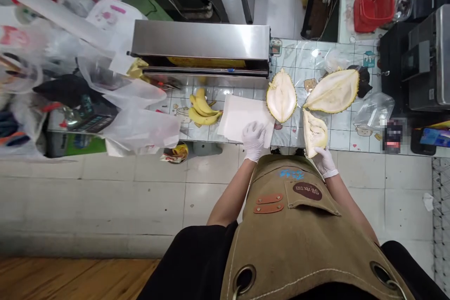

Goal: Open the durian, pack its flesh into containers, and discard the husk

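Note:
My left hand (253,139), in a thin white glove, rests on a stack of white paper sheets (236,115) with its fingers stretched over the top sheet. At the counter's front edge my right hand (324,161), also gloved, grips the lower end of a durian piece (315,132) with pale flesh in its husk; part of my grip is hidden under the piece. Beyond it lie two hollow durian husks: an upright husk (281,96) right of the paper and a larger husk (333,91) farther right. Both show pale inner walls.
Bananas (204,110) lie left of the paper. A steel wrap dispenser (202,40) stands along the back. Plastic bags (140,126) crowd the left side. On the right are a clear plastic container (374,111), a dark machine (431,61) and a red basket (374,4).

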### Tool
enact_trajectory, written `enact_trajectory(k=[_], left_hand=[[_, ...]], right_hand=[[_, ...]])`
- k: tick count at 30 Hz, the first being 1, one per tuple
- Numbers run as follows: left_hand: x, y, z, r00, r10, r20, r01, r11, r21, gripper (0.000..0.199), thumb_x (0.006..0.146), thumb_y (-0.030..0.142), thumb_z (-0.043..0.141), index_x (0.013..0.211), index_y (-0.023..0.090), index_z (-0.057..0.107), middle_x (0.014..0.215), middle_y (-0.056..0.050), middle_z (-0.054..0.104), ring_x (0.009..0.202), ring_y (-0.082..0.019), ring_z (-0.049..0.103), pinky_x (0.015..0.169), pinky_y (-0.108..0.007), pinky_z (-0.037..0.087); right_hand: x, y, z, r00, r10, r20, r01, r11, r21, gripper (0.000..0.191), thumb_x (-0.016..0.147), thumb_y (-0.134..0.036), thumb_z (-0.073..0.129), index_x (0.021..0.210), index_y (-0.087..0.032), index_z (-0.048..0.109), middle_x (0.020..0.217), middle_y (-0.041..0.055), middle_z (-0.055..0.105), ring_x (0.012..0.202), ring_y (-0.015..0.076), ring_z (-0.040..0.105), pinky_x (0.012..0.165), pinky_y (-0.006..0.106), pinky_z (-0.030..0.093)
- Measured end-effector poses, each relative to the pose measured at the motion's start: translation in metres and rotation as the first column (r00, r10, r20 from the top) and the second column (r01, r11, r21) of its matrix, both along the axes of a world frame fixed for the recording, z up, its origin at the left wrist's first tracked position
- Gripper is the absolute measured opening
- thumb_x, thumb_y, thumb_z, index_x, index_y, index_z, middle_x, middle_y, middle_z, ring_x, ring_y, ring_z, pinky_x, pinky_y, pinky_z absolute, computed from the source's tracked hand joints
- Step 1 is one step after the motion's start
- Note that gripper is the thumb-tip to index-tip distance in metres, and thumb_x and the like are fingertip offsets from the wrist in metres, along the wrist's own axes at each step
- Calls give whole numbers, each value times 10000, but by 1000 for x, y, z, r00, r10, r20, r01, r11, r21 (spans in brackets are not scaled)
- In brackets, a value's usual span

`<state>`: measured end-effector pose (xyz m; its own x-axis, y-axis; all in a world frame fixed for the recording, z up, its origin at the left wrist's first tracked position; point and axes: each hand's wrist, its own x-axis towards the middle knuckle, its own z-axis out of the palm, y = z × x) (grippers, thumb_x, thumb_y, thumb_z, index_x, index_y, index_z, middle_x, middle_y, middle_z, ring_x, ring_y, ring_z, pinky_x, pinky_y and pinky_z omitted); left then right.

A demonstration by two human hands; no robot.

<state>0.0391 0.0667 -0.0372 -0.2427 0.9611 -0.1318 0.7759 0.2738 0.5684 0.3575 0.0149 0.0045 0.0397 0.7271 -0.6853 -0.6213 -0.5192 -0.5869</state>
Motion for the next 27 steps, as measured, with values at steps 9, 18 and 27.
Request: enact_trajectory(k=[9, 18, 27], left_hand=[[-27, -4, 56, 885, 303, 354, -336, 941, 36, 482, 1131, 563, 483, 1005, 193, 765, 1017, -100, 803, 1131, -286, 763, 1026, -419, 651], [10, 1, 148, 772, 178, 610, -358, 915, 185, 557, 1144, 662, 484, 1338, 237, 787, 1308, -122, 812, 1315, -323, 770, 1128, -454, 661], [136, 99, 151, 650, -502, 570, 321, 862, 393, 557, 1196, 596, 419, 1426, 228, 768, 1453, -108, 772, 1445, -306, 687, 1273, -526, 544]], right_hand=[[35, -13, 44, 999, 20, 50, -21, 1000, 18, 682, 694, -268, 950, 1346, -324, 761, 1369, 35, 823, 1323, 380, 755, 1068, 588, 704], [64, -21, 109, 995, 30, 98, -30, 1000, 8, 679, 663, -220, 964, 1313, -300, 787, 1421, 68, 806, 1323, 400, 765, 1075, 572, 711], [69, -6, 148, 990, -26, 136, 8, 991, 133, 714, 651, -241, 942, 1347, -279, 787, 1484, 73, 777, 1490, 417, 657, 1199, 579, 636]])
